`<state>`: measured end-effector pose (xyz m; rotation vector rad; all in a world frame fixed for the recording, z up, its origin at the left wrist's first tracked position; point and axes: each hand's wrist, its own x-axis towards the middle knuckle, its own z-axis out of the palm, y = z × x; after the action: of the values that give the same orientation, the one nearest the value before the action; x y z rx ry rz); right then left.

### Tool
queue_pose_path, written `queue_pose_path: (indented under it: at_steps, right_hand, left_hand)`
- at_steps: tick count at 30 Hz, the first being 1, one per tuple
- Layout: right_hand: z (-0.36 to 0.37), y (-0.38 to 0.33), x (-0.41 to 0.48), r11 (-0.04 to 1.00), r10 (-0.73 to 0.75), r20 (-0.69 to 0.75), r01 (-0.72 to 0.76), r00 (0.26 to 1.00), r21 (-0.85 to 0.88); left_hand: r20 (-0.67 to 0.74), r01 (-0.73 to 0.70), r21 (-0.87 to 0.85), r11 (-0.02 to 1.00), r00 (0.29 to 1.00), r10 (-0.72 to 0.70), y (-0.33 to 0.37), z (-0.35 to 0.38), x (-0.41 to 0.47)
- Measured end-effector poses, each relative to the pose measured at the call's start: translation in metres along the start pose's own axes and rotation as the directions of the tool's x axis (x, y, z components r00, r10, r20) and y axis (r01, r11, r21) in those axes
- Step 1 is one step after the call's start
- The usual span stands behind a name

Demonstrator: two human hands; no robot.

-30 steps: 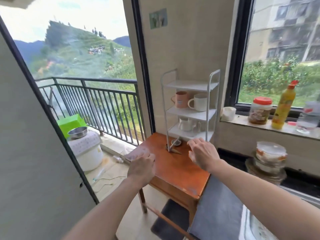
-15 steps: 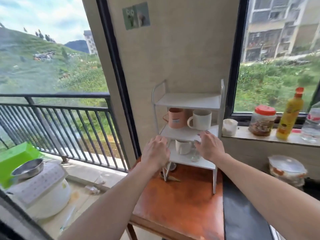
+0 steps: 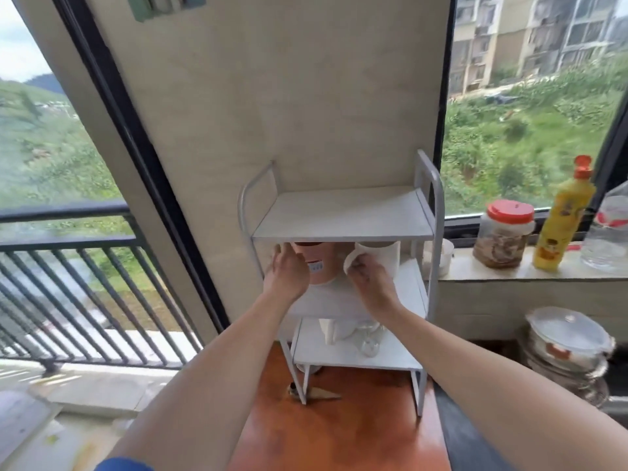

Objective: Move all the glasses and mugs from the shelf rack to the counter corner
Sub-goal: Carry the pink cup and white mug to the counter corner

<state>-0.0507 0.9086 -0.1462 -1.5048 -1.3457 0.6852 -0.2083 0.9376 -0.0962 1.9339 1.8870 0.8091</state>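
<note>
Shelf rack (image 3: 343, 229): white metal, three tiers, standing at the back edge of an orange-brown wooden table (image 3: 339, 433), against the wall between two windows. Its top tier is bare.
Pink mug (image 3: 317, 266): middle tier, left side; salmon-pink, straight-sided, with a small white label on its front. Upright.
White mug (image 3: 385, 258): middle tier, right of the pink mug; plain glossy white, its loop handle turned to the left.
Left hand (image 3: 287, 277): fingers wrapped on the left side of the pink mug, touching it; whether the grip is tight cannot be told.
Right hand (image 3: 370, 283): fingers curled at the white mug's handle, pinching it.
Lower tier: another white mug (image 3: 334, 331) at the left and a clear glass (image 3: 368, 341) just beside it, partly hidden by the middle tier.
Windowsill, right of the rack: a small white cup (image 3: 441, 256), a red-lidded jar (image 3: 504, 236), a yellow bottle (image 3: 564, 222).
</note>
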Motion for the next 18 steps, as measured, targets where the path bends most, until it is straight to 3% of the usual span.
queue_pose_path:
  at_steps: [2, 6, 12, 18]
  right_hand:
    - [-0.002, 0.001, -0.001, 0.998, 0.019, -0.010, -0.019, 1.000, 0.055]
    - [-0.016, 0.003, -0.012, 0.996, 0.030, -0.019, -0.028, 0.999, 0.086]
    - [-0.034, 0.001, -0.027, 0.973, 0.184, -0.072, -0.171, 0.980, 0.154]
    - [-0.042, -0.010, -0.033, 0.848, 0.411, 0.009, -0.386, 0.912, 0.364]
  left_hand:
    - [0.042, 0.050, -0.056, 0.997, 0.998, -0.048, -0.001, 0.004, 0.010]
    - [-0.024, -0.032, -0.090, 0.995, 0.999, 0.030, -0.005, 0.005, 0.021]
    - [0.146, 0.183, -0.373, 0.910, 0.980, -0.137, -0.004, 0.004, 0.020]
    - [0.255, 0.318, -0.578, 0.752, 0.945, -0.204, -0.005, 0.002, 0.004]
